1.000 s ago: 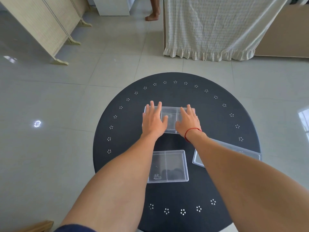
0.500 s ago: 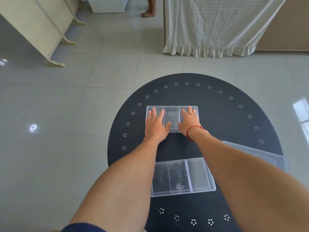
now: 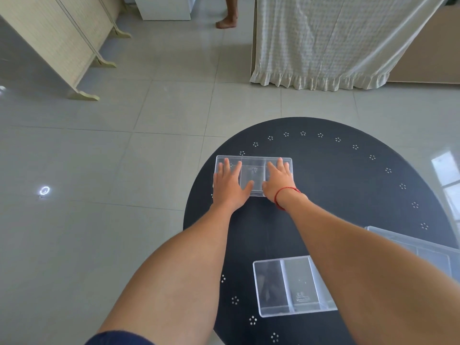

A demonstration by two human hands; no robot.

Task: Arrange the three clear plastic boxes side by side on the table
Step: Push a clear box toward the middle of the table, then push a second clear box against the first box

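Bright, even daylight, window glare on the glossy floor [image 3: 445, 180], sharp focus, wide-angle bending at the edges.

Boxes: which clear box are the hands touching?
The far box, at the table's far left. The left hand and right hand lie flat on it. The near box and the right-edge box lie untouched.

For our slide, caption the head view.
Both hands press flat on the far clear box; two more boxes wait nearer.
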